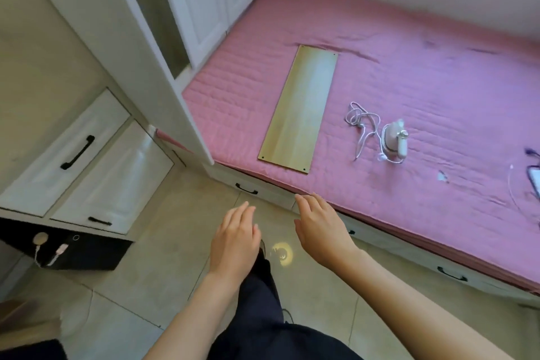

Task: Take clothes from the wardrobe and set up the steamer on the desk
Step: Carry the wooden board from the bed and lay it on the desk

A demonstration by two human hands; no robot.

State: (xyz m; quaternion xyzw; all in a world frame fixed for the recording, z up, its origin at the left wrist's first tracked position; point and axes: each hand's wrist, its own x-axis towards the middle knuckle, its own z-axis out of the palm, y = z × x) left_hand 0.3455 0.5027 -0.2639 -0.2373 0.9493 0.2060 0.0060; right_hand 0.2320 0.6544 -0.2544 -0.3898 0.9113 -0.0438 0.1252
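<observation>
Hovering over floor, both empty: left hand (235, 238) and right hand (320, 229), fingers loose. Handheld steamer (394, 140) upright on pink bed (438, 82), two o'clock from right hand, nearer it; cord (361, 123) trailing toward eleven.

Soft, even daylight fills the room; shadows are weak. A small bright glare spot (282, 253) lies on the floor tiles (163, 278). Straight lines bend near the edges, and the picture is slightly blurred.

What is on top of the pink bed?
On the pink bed lie a wooden board and a white steamer with its tangled cord. Whatever is under the board is hidden.
</observation>
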